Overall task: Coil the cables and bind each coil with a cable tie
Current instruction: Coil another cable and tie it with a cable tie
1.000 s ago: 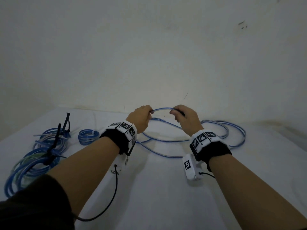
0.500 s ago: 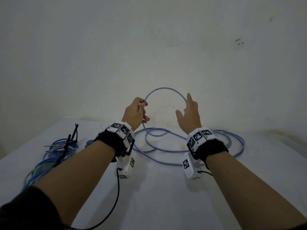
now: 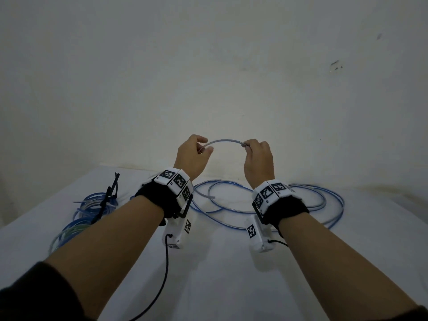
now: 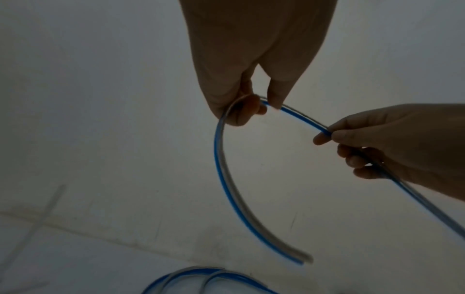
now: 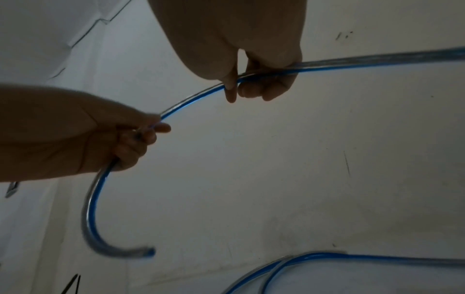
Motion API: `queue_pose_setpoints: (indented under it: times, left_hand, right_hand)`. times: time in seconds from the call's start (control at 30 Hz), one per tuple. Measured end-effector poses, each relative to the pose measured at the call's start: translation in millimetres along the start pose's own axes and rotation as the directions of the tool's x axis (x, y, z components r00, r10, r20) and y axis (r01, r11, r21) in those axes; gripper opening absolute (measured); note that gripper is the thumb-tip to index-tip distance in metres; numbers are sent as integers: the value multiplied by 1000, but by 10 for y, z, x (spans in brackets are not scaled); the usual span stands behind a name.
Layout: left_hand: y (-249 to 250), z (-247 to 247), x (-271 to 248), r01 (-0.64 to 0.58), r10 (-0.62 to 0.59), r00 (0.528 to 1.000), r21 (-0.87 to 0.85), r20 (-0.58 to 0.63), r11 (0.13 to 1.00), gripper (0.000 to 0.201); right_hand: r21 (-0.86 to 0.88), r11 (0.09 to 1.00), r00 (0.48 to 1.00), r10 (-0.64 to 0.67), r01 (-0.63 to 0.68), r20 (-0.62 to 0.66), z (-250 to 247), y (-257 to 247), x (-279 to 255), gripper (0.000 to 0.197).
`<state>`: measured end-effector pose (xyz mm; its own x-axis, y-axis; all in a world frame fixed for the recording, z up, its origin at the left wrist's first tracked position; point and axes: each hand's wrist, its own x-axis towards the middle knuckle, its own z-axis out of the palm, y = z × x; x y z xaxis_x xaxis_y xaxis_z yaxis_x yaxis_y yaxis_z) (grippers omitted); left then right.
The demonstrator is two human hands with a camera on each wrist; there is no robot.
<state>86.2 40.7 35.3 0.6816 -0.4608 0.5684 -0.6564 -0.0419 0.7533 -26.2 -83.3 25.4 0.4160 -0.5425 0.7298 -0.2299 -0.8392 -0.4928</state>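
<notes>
One blue-striped clear cable point(image 3: 224, 142), arched, loops sprawled

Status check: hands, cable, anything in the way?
Both hands up: left hand and right hand pinch the cable. Rest of it loose on the table. Bound coils off left, nothing blocking.

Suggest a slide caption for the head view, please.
Both hands, left and right, hold a blue cable arched above the table.
</notes>
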Motion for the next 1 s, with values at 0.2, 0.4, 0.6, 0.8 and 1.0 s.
queue_pose_setpoints:
  times: [0.2,0.4,0.6,0.8,1.0]
  left_hand:
    - [-161,-109,-50,73,-108,984,241,138,968,21]
    - [-217,-135,-68,113,-192,947,292,257,950,39]
    - [-185,-185,-80,95,-158,966,289,203,953,30]
    - [-218,-162,-117,131,-275,896,385,348,914,26]
    - [-325,-127,-161,339,-424,798,262,429,903,41]
  right_hand:
    - [41,999,1000,-1,0,10,12,0,-67,26]
    - [101,994,999,36,-35,-14,17,-25,-98,25]
    - [99,993,997,71,-70,-2,9,-18,-95,25]
    - [65,994,996,89,-90,21,12,28,-115,25]
    - [48,987,988,153,-153,8,29,103,-145,25]
